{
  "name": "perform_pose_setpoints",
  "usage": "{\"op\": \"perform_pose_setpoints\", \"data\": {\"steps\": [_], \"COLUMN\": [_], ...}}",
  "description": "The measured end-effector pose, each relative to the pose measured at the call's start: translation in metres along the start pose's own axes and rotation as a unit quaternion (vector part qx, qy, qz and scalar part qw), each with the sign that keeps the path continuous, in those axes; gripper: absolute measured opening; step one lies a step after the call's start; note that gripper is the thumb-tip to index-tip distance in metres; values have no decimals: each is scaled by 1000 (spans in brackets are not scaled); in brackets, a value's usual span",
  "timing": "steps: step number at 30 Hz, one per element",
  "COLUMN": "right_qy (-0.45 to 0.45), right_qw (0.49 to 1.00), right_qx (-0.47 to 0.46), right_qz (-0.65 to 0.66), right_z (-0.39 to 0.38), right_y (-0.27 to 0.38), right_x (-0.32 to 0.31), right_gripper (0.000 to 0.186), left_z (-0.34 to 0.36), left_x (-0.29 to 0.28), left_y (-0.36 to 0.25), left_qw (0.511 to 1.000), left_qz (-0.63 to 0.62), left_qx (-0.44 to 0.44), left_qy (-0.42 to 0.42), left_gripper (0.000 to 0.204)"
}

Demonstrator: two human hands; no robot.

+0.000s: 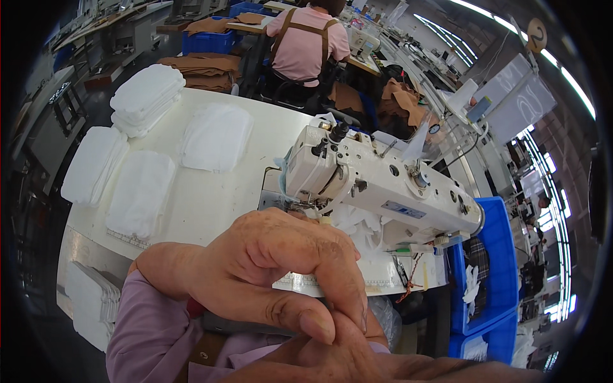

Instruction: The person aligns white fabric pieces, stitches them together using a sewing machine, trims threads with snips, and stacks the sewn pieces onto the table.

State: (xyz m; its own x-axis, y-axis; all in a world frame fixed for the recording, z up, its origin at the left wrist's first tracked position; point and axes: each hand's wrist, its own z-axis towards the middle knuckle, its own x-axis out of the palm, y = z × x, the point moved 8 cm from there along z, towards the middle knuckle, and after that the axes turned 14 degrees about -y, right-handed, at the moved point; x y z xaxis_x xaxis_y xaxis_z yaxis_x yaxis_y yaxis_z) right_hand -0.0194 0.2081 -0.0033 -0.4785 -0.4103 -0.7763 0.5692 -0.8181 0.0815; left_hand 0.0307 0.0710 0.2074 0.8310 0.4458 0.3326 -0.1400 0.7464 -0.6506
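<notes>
My left hand [268, 268] fills the foreground close to the camera, coming out of a lilac sleeve [147, 332] at the lower left. Its fingers curl down and press together against my right hand [345, 357], which shows only partly at the bottom edge. I see no object between the fingers of either hand. Behind the hands a white sewing machine [383, 185] stands on a pale table [211, 204]. White fabric pieces [361, 226] lie bunched beneath its arm, near the needle.
Stacks of white padded pieces lie on the table's left half [147, 96], [92, 166], [140, 191], [214, 137], with another stack below the front edge [92, 303]. Blue bins [498, 255] stand at the right. A person in a pink top [306, 45] sits beyond, near brown fabric piles [204, 67].
</notes>
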Motion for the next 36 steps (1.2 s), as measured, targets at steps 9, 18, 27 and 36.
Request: {"op": "perform_pose_setpoints", "data": {"steps": [9,18,27,36], "right_qy": [-32,-20,-15,-87], "right_qw": [997,994,998,994], "right_qx": [24,69,37,-8], "right_qz": [62,88,49,60], "right_z": [3,17,0,2], "right_y": [0,9,-5,-1], "right_x": [-2,-32,0,-8], "right_gripper": [36,34,32,14], "left_z": [-6,-7,-8,-13], "left_x": [-2,5,-3,-47], "left_y": [16,36,44,8], "left_qw": [996,958,980,939], "left_qz": [-50,-197,-73,52], "left_qx": [-54,-189,-173,-13], "left_qy": [-40,-89,-61,-339], "left_gripper": [24,26,34,43]}}
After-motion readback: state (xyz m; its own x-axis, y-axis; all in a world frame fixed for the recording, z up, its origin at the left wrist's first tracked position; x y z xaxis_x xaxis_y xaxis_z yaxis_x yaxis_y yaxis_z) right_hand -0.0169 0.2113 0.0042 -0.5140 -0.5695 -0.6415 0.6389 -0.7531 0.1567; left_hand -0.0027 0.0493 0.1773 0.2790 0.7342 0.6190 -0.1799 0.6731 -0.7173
